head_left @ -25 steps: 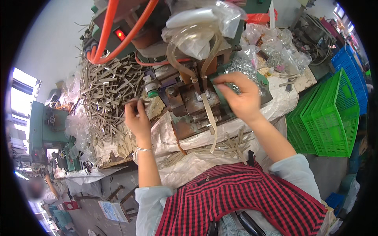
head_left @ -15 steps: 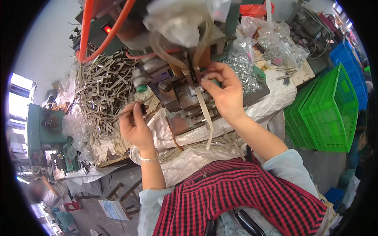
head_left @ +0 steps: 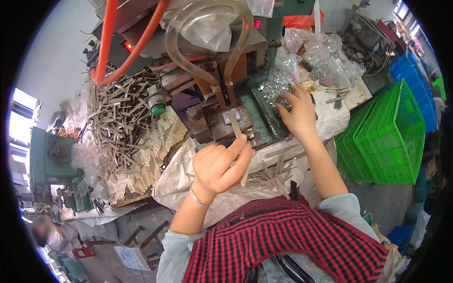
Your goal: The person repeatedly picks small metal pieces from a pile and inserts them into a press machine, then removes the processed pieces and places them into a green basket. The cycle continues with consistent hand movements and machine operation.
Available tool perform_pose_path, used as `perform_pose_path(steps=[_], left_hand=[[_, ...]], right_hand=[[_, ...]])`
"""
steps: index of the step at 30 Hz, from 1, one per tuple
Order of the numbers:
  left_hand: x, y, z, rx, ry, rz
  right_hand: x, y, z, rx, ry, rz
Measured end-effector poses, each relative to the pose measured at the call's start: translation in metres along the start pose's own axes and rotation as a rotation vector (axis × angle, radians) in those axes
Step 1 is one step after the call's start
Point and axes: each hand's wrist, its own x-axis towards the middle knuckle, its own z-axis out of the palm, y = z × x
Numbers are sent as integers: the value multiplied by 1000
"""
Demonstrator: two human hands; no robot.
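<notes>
Both hands had shifted since the earlier frame: the left hand (head_left: pixel 218 166) had left the heap of strips (head_left: pixel 118 115) on the left part of the workbench (head_left: pixel 163 137) and come to the machine, while the right hand (head_left: pixel 301 115) had drawn away from it. Thumb and finger of the left hand gripped a pale strip (head_left: pixel 235 127), whose far end rested on the silvery seat (head_left: pixel 231 116) of the machine and whose near end pointed toward the workbench's front edge. Right of that seat, the right hand hung with bent fingers over the metal bits (head_left: pixel 272 88) in a dark green tray (head_left: pixel 263 113); whether it pinched a piece, one could not tell.
</notes>
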Motion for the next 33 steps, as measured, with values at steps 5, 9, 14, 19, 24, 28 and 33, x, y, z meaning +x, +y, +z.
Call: perform_pose_path(steps=[5, 9, 14, 19, 24, 28, 33], left_hand=[[-5, -5, 4, -49, -9, 32], [-3, -2, 2, -42, -2, -2], [-9, 9, -16, -22, -41, -122], [-109, -15, -86, 487, 45, -331], [-164, -100, -147, 588, 17, -780], [-195, -160, -143, 870, -408, -609], [-229, -194, -105, 848, -448, -688]], right_hand=[[-6, 29, 25, 18, 187, -120], [24, -3, 40, 22, 208, -218], [43, -16, 60, -86, 128, -234], [-4, 13, 39, 493, 224, 159], [0, 36, 50, 1061, 410, 375], [22, 1, 54, 1125, 311, 383], [6, -13, 26, 829, 166, 359]])
